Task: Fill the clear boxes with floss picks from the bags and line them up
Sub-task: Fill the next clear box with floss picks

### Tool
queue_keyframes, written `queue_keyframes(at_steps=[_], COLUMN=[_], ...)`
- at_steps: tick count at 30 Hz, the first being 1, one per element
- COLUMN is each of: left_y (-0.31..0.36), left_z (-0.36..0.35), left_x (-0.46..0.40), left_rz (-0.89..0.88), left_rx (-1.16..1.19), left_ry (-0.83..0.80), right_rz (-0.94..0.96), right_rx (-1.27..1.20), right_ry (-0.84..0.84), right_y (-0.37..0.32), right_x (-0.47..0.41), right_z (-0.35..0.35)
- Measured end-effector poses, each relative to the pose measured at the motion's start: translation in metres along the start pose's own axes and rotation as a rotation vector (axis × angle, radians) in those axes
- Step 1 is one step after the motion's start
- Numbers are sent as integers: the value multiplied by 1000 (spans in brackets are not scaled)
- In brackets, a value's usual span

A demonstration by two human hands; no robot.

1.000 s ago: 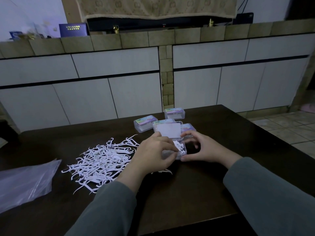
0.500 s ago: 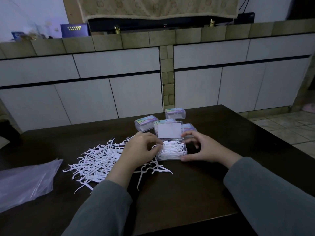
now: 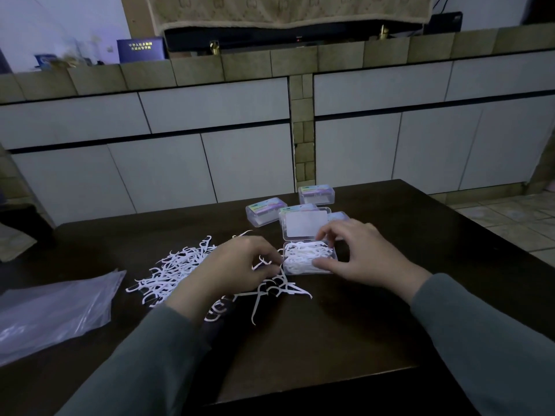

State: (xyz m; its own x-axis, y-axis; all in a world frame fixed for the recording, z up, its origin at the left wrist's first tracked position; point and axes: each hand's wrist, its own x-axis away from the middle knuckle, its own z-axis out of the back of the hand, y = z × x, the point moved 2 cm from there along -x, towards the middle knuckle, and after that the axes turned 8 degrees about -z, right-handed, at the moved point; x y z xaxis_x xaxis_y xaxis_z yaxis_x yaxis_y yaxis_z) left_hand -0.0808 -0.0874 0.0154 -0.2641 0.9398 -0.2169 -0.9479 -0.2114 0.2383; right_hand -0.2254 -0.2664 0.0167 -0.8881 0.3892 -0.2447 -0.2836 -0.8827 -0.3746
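We see an open clear box (image 3: 309,257) on the dark table (image 3: 345,325), packed with white floss picks, its lid (image 3: 305,223) standing up at the far edge. The right hand (image 3: 365,253) grips the box from the right: thumb on the near rim, fingers curled over the far right corner. The left hand (image 3: 237,265) sits just left of the box, fingers curled down onto the loose picks (image 3: 177,268); whether it holds any, we cannot tell. Closed filled boxes (image 3: 265,211) lie just behind. A plastic bag (image 3: 51,310) lies far left.
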Motion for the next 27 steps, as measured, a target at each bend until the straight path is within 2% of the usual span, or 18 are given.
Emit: queue_keyframes(at_steps=[4,7,10,16,21,27], left_y=[-3,1,2,-7,-19,-21], left_z=[3,-1,2,7,10,9], left_x=[19,32,37,37,40,39], left_rz=[2,-81,-91,-41,101,195], left_rx=[-50,-66,-115,-150,-100,-165], left_ry=[-186,-214,-218,-203,-196,-269], right_rz=[85,74,0,-87,-130,-111], right_rx=[155,342,479,469,495,534], right_ry=[-20,-30,-106,-159,-161,-141], right_y=[-44,-65,-76,-92,-102,-110], right_x=[15,19,18,17,16,15], right_z=[-8,-23,-36,-46,-51,-54])
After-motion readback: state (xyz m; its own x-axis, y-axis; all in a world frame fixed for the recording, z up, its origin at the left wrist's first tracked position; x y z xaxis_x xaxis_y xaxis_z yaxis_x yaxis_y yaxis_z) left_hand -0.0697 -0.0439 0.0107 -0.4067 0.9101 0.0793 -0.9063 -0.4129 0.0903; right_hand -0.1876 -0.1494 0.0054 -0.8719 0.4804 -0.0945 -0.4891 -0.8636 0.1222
